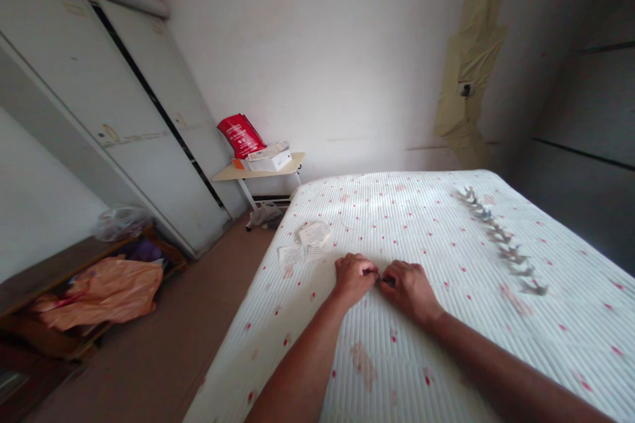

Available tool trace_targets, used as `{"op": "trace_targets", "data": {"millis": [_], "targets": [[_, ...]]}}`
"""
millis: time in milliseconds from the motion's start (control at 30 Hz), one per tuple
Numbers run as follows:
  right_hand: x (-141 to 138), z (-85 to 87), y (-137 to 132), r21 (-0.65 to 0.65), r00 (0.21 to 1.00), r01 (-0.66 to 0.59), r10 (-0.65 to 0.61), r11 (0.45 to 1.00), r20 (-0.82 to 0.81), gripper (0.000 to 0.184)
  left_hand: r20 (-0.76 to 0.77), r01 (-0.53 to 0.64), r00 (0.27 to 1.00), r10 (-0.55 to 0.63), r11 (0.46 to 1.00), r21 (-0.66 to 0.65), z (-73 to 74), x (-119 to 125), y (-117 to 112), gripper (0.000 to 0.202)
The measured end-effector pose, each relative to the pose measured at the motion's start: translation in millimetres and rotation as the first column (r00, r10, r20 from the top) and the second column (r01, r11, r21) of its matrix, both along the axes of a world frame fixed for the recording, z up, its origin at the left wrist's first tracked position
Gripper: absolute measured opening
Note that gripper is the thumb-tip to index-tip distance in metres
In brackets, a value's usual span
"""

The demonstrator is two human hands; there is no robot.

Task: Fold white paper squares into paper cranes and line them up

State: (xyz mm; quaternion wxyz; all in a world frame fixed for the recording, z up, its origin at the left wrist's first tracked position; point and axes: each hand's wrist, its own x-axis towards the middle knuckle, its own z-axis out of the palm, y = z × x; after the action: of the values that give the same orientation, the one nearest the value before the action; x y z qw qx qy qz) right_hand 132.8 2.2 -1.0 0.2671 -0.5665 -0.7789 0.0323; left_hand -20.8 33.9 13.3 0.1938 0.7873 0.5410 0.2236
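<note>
Now, two hands (380, 281) pinch dark scrap (387, 281); three paper slips (305, 242), six folded figures (501, 238).

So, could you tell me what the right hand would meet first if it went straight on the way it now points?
Probably the small dark piece at the fingertips of the right hand, with the left hand just beyond it.

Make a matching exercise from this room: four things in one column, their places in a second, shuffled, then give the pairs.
Things
1. Row of folded paper figures
2. Red packet
3. Loose paper slips
4. Orange plastic bag

Places
A. Small table by the wall
B. Right side of the mattress
C. Low wooden rack
D. Mattress, beside the left hand

Pairs: 1-B, 2-A, 3-D, 4-C
</note>
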Motion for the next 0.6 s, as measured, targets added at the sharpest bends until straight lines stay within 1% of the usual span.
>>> {"op": "trace_targets", "data": {"millis": [200, 367, 600], "targets": [[-0.6, -0.4, 2.8, -0.024, 1.0, 0.011, -0.01, 1.0, 0.017, 0.016, -0.018, 0.009, 1.0, -0.009, 1.0, -0.013, -1.2, -0.4, 2.0, 0.012], [-1.7, 0.6, 2.9, -0.052, 1.0, 0.011, -0.009, 0.999, 0.025, 0.016, 0.009, 0.019, 1.0, -0.019, 0.999, 0.025, -5.5, -0.8, 3.0, 0.012], [-1.7, 2.5, 0.8, -0.07, 1.0, 0.019, -0.018, 0.997, 0.021, 0.018, 0.081, 0.035, 0.996, -0.038, 0.999, 0.031, -8.2, -5.0, 6.1, 0.012]]}}
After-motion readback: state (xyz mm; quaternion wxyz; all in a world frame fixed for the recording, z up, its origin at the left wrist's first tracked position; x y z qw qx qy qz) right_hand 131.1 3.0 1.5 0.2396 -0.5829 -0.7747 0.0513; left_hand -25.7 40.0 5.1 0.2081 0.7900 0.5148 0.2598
